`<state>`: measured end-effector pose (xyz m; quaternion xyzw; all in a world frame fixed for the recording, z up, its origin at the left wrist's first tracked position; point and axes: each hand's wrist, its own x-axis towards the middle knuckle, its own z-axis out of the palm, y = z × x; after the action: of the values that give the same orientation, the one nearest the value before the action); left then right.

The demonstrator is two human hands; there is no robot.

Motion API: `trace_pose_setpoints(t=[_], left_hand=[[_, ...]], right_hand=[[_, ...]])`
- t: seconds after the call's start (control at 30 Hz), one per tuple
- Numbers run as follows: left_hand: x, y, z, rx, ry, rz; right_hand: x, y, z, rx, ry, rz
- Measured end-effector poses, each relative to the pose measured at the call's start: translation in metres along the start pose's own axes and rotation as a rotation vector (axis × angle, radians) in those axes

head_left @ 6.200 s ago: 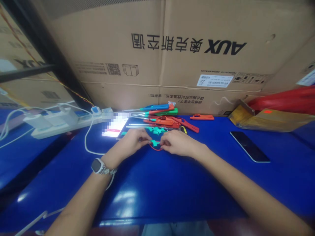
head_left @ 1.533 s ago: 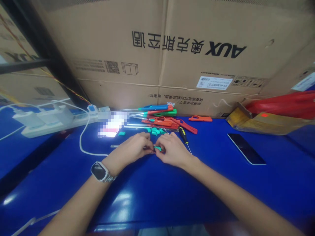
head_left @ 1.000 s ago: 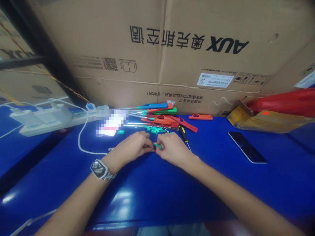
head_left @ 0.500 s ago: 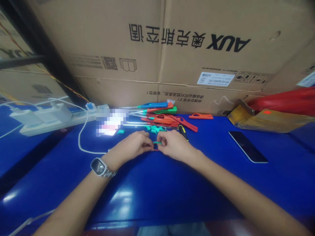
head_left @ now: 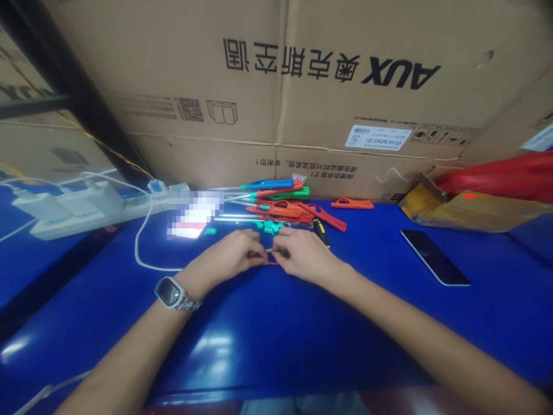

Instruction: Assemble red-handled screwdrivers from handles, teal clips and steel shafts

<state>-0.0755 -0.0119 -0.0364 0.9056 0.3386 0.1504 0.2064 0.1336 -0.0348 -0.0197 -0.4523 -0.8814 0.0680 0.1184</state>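
Blue table (head_left: 268,340) shines beneath left hand (head_left: 235,253) and right hand (head_left: 305,253), cardboard (head_left: 173,57) behind.

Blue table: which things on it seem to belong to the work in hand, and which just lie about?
Likely the job:
green part, red part between left hand and right hand
loose green pieces
piled lighters
screwdriver

Just lying about, apparently:
dark phone
power strip

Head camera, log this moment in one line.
left hand: pinching, grip detail hidden; right hand: holding small green part; red piece: between hands; dark phone: flat on table
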Motion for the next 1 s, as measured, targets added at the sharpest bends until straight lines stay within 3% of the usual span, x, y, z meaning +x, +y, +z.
trace_pose_setpoints(t=[0.2, 0.43, 0.67, 0.83, 1.0], left_hand=[[0.0, -0.001, 0.002, -0.012, 0.008, -0.006], [-0.001, 0.001, 0.002, -0.022, 0.012, -0.036], [0.0, 0.006, 0.001, 0.019, 0.177, -0.12], [0.001, 0.004, 0.001, 0.028, 0.066, -0.089], [0.001, 0.004, 0.002, 0.059, 0.077, -0.083]], right_hand=[[0.001, -0.004, -0.003, -0.071, -0.035, 0.023], [0.002, 0.001, -0.001, 0.018, -0.033, -0.006], [0.0, 0.014, 0.016, 0.249, 0.079, -0.024], [0.0, 0.017, 0.018, 0.316, 0.119, -0.051], [-0.001, 0.017, 0.016, 0.309, 0.107, -0.064]])
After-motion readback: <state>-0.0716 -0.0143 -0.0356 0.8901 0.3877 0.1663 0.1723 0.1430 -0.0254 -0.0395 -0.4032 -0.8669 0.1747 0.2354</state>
